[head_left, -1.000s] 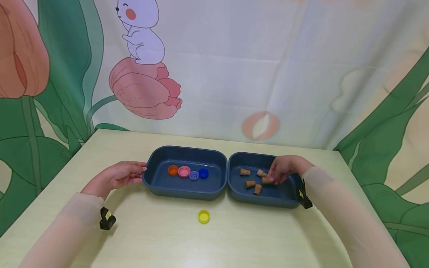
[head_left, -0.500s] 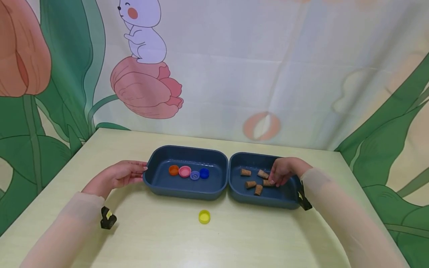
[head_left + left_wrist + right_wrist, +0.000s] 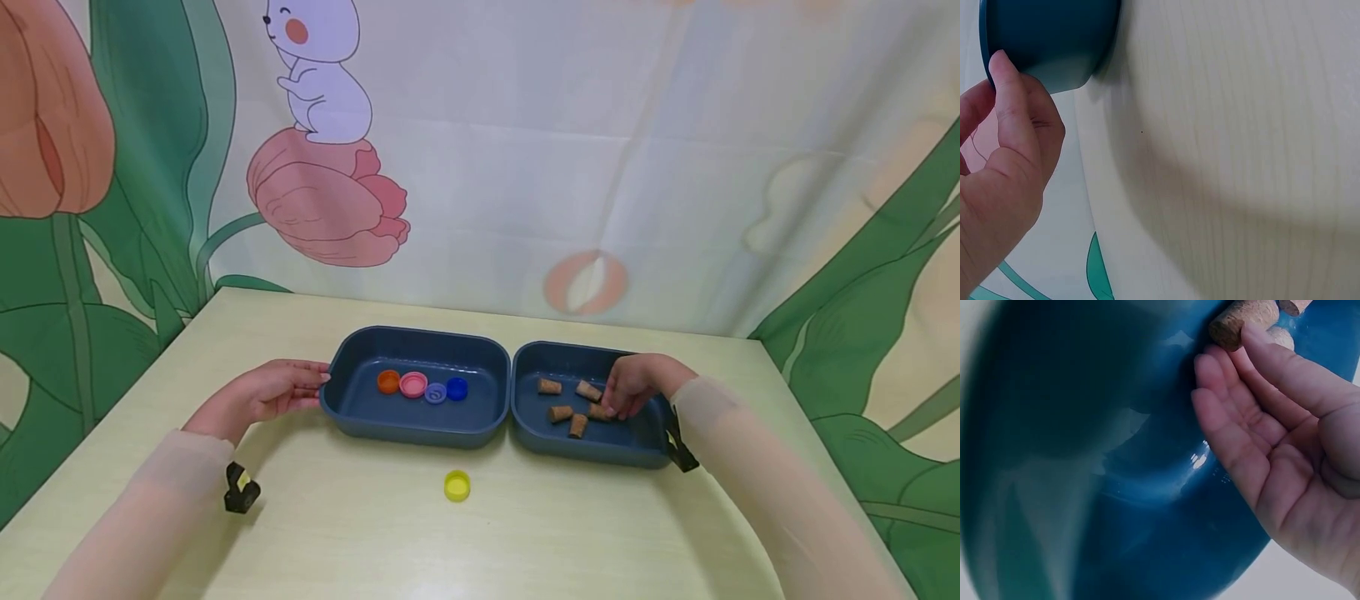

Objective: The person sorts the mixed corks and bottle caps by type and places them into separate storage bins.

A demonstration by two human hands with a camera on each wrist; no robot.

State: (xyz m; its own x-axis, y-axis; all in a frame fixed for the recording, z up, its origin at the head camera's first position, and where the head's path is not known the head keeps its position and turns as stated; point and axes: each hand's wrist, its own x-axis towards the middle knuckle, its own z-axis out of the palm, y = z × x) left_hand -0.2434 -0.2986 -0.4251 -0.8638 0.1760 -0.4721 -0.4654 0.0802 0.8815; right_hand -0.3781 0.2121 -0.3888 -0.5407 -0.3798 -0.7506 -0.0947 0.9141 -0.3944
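In the right dark blue tray [image 3: 592, 457], my right hand [image 3: 637, 385] pinches the end of a cork stopper [image 3: 597, 412] between thumb and fingers, low near the tray floor. The right wrist view shows the thumb tip against that cork [image 3: 1244, 324]; the index fingertip is partly hidden behind it. Several other corks lie around it, such as one cork [image 3: 550, 386] at the left. My left hand [image 3: 266, 392] touches the outer end of the left blue tray [image 3: 420, 433] at its rim, fingers fairly straight. In the left wrist view, the thumb side lies along the tray wall [image 3: 1054, 44].
An orange cap [image 3: 387, 382], a pink cap [image 3: 413, 385], a lilac cap [image 3: 435, 393] and a blue cap [image 3: 457, 388] lie in the left tray. A yellow cap [image 3: 457, 486] rests on the pale table [image 3: 360, 533] before the trays. A printed curtain [image 3: 480, 167] hangs behind.
The pinched cork has gone slightly lower toward the tray floor and turned a little, with my right hand following. My left hand and the caps keep their places.
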